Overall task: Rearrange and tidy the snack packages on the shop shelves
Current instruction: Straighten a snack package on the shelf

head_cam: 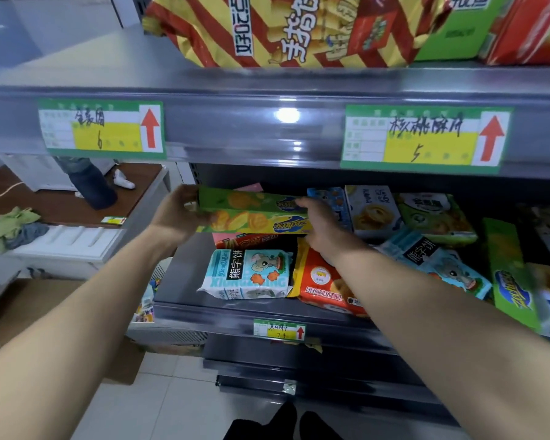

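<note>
left hand (178,211) and right hand (323,223) grip green biscuit box (251,204) ends | blue pack (245,274): 熊字饼 | price tag (426,138): 5

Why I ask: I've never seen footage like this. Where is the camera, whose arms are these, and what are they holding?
There is no machine here. A person wears one camera on the head, looking forward and down, so the two bare arms are their own. The left hand and right hand grip the ends of a long green biscuit box, held level above the shelf. Below it lie a pale blue bear packet and a red-and-yellow packet. A striped snack bag sits one level up.
</note>
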